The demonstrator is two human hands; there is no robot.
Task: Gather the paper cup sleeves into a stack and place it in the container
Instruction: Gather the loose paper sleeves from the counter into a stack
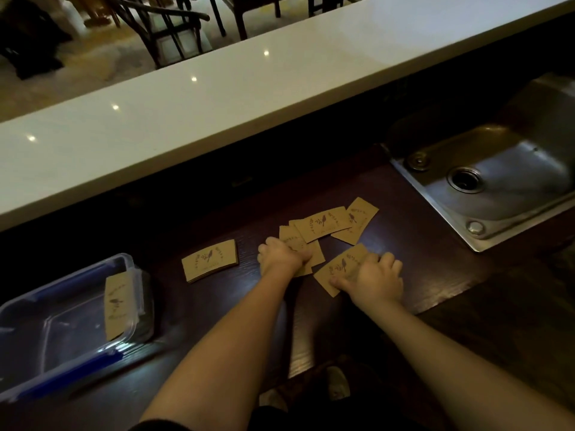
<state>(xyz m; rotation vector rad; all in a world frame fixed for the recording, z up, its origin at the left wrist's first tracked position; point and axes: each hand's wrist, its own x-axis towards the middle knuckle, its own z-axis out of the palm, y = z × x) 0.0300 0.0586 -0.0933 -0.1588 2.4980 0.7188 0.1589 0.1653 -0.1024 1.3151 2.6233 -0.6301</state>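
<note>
Your bare forearms reach over the dark wooden counter (404,253). Your left hand (281,256) curls onto loose brown printed cardboard cup sleeves (323,223); your right hand (373,276) pinches one sleeve (337,269) at its corner. A small neat stack (210,259) lies left, near the clear blue-rimmed plastic container (71,325), which holds one sleeve. Gathering appears under way; next, square the scattered sleeves into one pile.
</note>
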